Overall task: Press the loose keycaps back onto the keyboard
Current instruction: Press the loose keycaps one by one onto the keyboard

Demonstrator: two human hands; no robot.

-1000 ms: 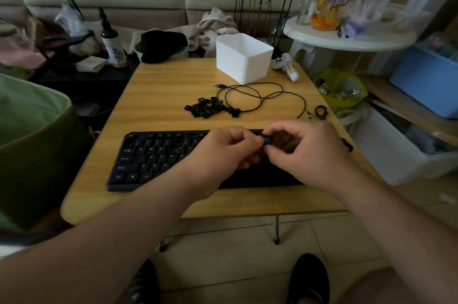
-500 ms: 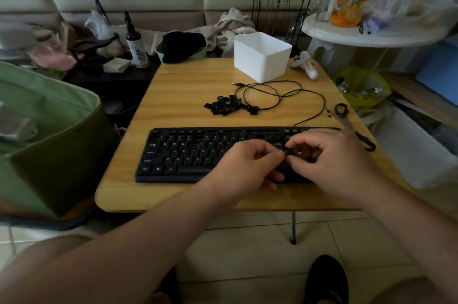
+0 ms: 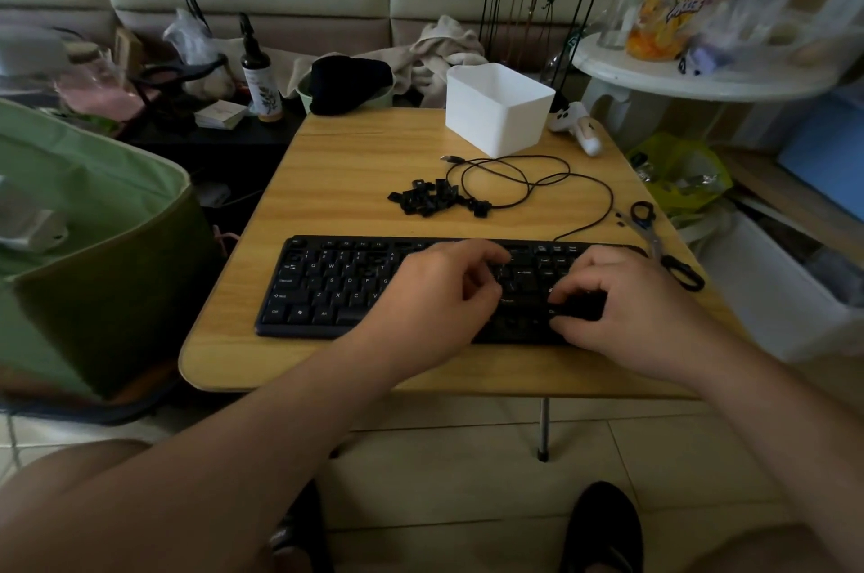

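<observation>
Both hands rest on the keyboard (image 3: 327,287): left hand (image 3: 435,292) and right hand (image 3: 622,306), fingers curled down onto the keys; whether either pinches a keycap I cannot tell. Loose keycaps (image 3: 430,198) lie beyond my left hand on the counter (image 3: 355,180).

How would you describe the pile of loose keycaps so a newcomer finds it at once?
Start at the wooden table; behind the black keyboard lies a heap of loose keycaps. It touches the looped black cable, but is small square blocks, not a thin line.
</observation>
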